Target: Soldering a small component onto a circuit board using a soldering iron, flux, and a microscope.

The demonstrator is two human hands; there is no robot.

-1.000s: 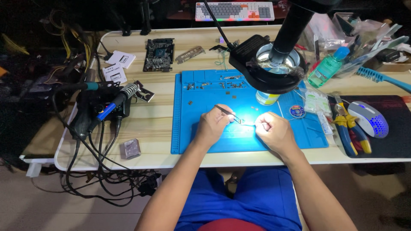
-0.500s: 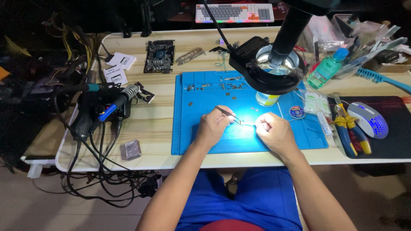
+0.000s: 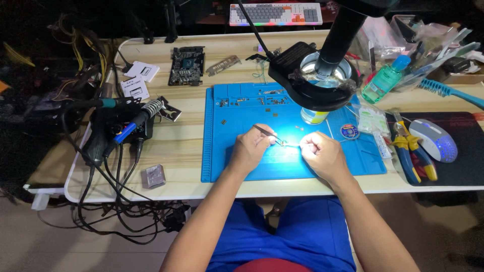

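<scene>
Head view, looking down: on a blue mat (image 3: 237, 166), the left hand (image 3: 250, 149) grips tweezers (image 3: 268, 134), tips angled toward 4 o'clock. The right hand (image 3: 322, 155), fingers pinched, holds a tiny part (image 3: 291, 145) at the tweezer tips. A ring lamp (image 3: 315, 80) hangs at 12 o'clock. Fine positioning seems underway; steady hands matter.

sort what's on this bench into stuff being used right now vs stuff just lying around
In use:
left hand
tweezers
right hand
small part
blue mat
magnifier lamp

Lying about:
soldering iron
circuit board
keyboard
pliers
mouse
green bottle
</scene>
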